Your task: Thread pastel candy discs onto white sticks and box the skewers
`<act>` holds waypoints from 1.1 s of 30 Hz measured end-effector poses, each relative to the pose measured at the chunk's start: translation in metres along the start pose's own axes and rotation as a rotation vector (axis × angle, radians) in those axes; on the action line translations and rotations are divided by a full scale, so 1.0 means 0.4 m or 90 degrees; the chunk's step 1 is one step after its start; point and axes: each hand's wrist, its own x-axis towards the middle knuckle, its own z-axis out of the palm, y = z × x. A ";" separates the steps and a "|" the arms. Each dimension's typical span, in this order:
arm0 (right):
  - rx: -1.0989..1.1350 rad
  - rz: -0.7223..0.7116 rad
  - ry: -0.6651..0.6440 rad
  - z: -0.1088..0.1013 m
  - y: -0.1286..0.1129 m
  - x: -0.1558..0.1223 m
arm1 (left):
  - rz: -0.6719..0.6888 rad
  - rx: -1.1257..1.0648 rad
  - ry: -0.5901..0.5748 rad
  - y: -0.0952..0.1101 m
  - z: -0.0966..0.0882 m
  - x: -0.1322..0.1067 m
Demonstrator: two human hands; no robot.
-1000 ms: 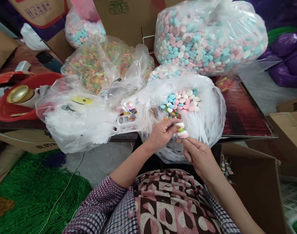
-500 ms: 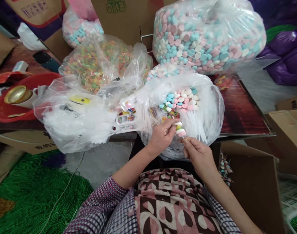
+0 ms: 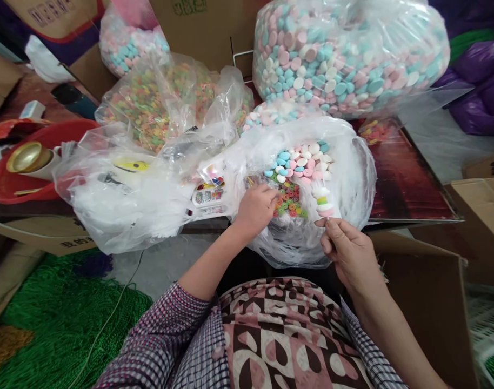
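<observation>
My right hand [image 3: 348, 246] pinches the lower end of a marshmallow skewer [image 3: 323, 200] and holds it upright. White and pink marshmallows with yellow-green pieces between them are threaded on its thin stick. My left hand [image 3: 255, 209] hovers at the left edge of the ring gummies [image 3: 289, 200], fingers bent and loosely apart, with nothing visible in them. Red, green and orange rings make up that pile. Behind it lie pink, blue and white marshmallows [image 3: 304, 162]. Both piles rest in a clear plastic bag [image 3: 362, 162], beside white sticks partly hidden by the skewer.
A big bag of marshmallows [image 3: 352, 65] stands at the back, beside a bag of gummies [image 3: 158, 108]. White packaging in plastic [image 3: 129, 205] covers the left of the table. A red basin [image 3: 24, 189] sits far left. An open cardboard box [image 3: 425, 302] is at my right.
My hands have drawn apart. The left has let go of the skewer's top and moved left beside the ring gummies; the right has carried the skewer rightward.
</observation>
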 end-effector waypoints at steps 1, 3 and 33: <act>0.001 0.001 -0.002 0.001 0.003 -0.001 | 0.022 0.056 -0.032 0.004 0.004 0.004; -0.001 0.004 -0.006 0.004 0.009 -0.001 | 0.064 0.138 -0.077 0.016 0.014 0.009; -0.002 -0.002 -0.017 -0.010 0.037 0.005 | -0.017 0.052 -0.142 0.039 0.008 0.065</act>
